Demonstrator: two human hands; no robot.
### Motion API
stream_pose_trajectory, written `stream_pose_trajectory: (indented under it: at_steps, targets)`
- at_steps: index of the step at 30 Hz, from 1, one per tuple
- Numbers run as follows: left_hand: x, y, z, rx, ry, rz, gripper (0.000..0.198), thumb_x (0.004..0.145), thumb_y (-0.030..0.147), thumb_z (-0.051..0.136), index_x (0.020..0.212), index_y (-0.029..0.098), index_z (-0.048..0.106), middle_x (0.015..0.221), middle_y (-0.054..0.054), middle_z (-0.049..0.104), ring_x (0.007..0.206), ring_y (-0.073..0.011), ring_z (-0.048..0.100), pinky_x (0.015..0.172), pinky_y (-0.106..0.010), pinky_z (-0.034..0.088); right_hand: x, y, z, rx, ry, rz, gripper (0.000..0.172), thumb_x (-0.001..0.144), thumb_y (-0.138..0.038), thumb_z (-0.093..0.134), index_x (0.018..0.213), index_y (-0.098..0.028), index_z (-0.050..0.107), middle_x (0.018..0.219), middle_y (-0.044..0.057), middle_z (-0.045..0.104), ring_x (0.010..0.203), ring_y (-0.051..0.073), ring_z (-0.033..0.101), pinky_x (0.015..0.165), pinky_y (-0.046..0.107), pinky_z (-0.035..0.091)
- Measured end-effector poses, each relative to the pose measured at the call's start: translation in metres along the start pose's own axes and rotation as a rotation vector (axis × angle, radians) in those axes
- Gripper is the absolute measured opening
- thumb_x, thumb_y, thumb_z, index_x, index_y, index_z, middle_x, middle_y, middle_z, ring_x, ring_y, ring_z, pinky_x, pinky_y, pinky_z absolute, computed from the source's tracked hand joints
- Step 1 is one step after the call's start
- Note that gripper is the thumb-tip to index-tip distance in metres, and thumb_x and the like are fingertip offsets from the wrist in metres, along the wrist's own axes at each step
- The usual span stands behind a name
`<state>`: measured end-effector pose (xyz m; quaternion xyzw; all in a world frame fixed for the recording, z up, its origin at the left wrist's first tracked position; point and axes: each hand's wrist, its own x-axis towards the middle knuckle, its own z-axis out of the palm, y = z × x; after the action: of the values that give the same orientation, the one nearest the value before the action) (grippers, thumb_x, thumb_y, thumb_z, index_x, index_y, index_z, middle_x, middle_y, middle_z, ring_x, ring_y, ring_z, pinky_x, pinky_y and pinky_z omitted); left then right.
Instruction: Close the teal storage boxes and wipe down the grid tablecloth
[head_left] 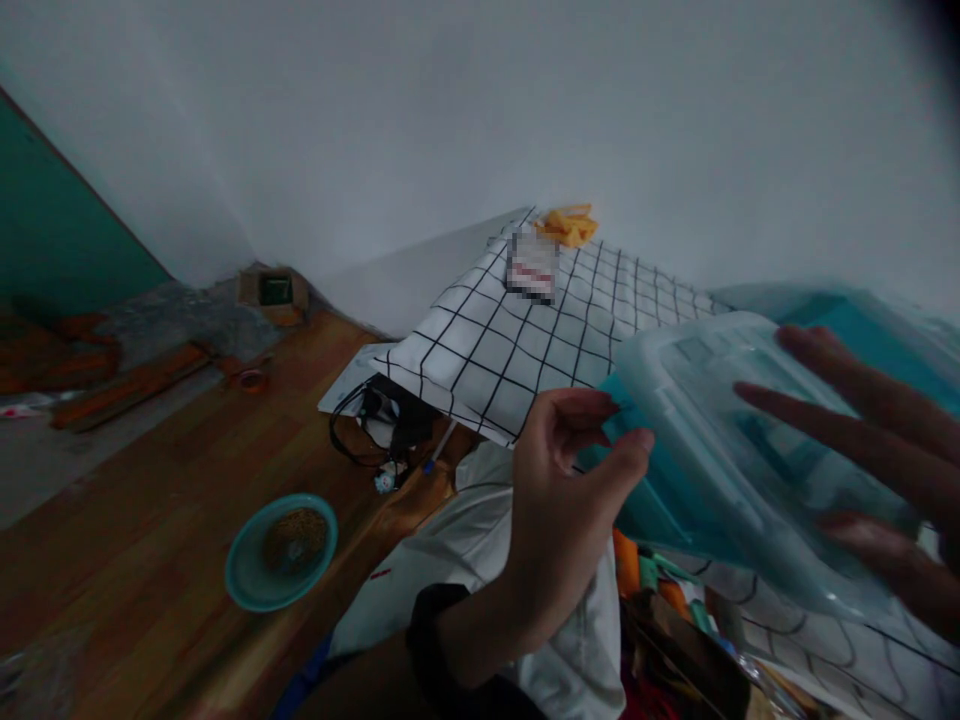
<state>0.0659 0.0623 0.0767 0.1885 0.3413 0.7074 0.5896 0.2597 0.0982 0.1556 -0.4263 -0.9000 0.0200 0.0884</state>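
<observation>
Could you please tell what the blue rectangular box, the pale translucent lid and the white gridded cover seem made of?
Blue rectangular box: probably smooth, slightly glossy plastic; faint highlights on its wall.
Pale translucent lid: likely moulded, shiny plastic; blue shows through it.
White gridded cover: fabric or coated sheet; it wrinkles softly, finish unclear.

A wall (450,110) stands behind a table (466,342). Toward the back of the table lies a packet (532,265), with a cloth (574,230) just behind it. At right is a tub (667,510), the left hand (562,500) at its left end, the right hand (885,460) over its lid (697,400); a second tub (862,325) is behind. On the floor (150,560), left of the table, a bowl (238,575) holds grain (296,530). Farther back, left, is a carton (298,300).
</observation>
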Motion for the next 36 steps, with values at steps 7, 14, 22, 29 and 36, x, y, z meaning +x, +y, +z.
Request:
stream_pose_trajectory:
  at_steps: [7,14,22,29,36]
  targets:
    - [-0.014,-0.003,-0.003,-0.038,-0.043,0.018,0.035,0.065,0.016,0.077,0.095,0.020,0.060,0.092,0.002,0.064,0.087,-0.0119,0.060,0.082,-0.027,0.049,0.034,-0.037,0.005,0.100,-0.084,-0.184,0.056,0.093,-0.052,0.035,0.147,-0.047,0.020,0.158,-0.013,0.018,0.143,0.026,0.024,0.112,0.047,0.028]
    - [-0.022,-0.008,-0.002,-0.007,-0.033,0.063,0.031,0.073,0.018,0.072,0.101,0.021,0.058,0.102,-0.001,0.063,0.094,-0.0133,0.061,0.088,-0.032,0.049,0.036,-0.036,0.006,0.111,-0.109,-0.112,0.054,0.094,-0.048,0.036,0.145,-0.052,0.020,0.156,-0.018,0.019,0.143,0.025,0.022,0.112,0.049,0.027]
    - [-0.021,-0.013,-0.004,0.142,-0.030,0.218,0.033,0.073,0.016,0.067,0.105,0.018,0.057,0.103,-0.003,0.064,0.093,-0.0147,0.061,0.087,-0.033,0.050,0.039,-0.037,0.008,0.188,-0.117,-0.082,0.053,0.093,-0.049,0.036,0.144,-0.053,0.022,0.154,-0.024,0.017,0.143,0.026,0.016,0.116,0.047,0.020]
    - [-0.027,-0.015,-0.004,0.216,-0.032,0.273,0.035,0.076,0.017,0.065,0.109,0.019,0.056,0.111,-0.006,0.063,0.098,-0.0172,0.061,0.089,-0.035,0.050,0.040,-0.038,0.010,0.206,-0.113,-0.094,0.052,0.094,-0.049,0.034,0.144,-0.052,0.021,0.154,-0.023,0.016,0.143,0.023,0.014,0.116,0.046,0.019]
    - [-0.028,-0.019,-0.003,0.285,-0.032,0.311,0.035,0.079,0.017,0.062,0.113,0.019,0.054,0.113,-0.006,0.062,0.099,-0.0163,0.060,0.091,-0.035,0.049,0.040,-0.038,0.010,0.206,-0.134,-0.061,0.052,0.095,-0.051,0.030,0.145,-0.053,0.015,0.155,-0.023,0.011,0.144,0.022,0.009,0.117,0.046,0.012]
